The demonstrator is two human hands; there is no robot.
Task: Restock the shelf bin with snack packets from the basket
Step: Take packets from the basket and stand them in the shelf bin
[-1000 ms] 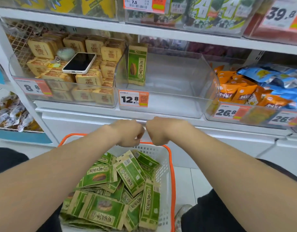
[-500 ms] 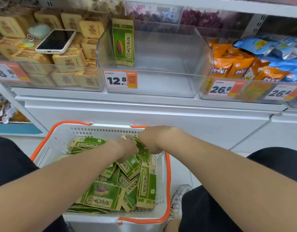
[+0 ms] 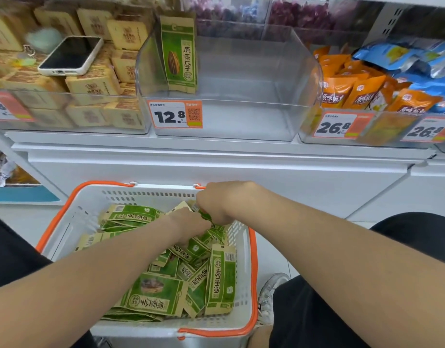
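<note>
The grip of our right hand [image 3: 221, 202] is curled round the top edge of a green packet [image 3: 208, 218] at the basket's far right corner. Our left hand [image 3: 188, 226] sits just beside it, fingers buried in the pile, so we cannot tell whether its grip has closed on anything. The snack packets [image 3: 153, 295] lie heaped loose in the basket [image 3: 244, 285], below the shelf. We judge it best to gather a few aligned packets and lift them clear of the rim. The shelf bin [image 3: 241, 121] holds one upright packet [image 3: 178, 56] against its left wall, printed 原香瓜子 beside a seed picture. Its price tag [image 3: 176, 114] reads 12.8; the neighbouring tag [image 3: 335, 126] reads 26.8.
</note>
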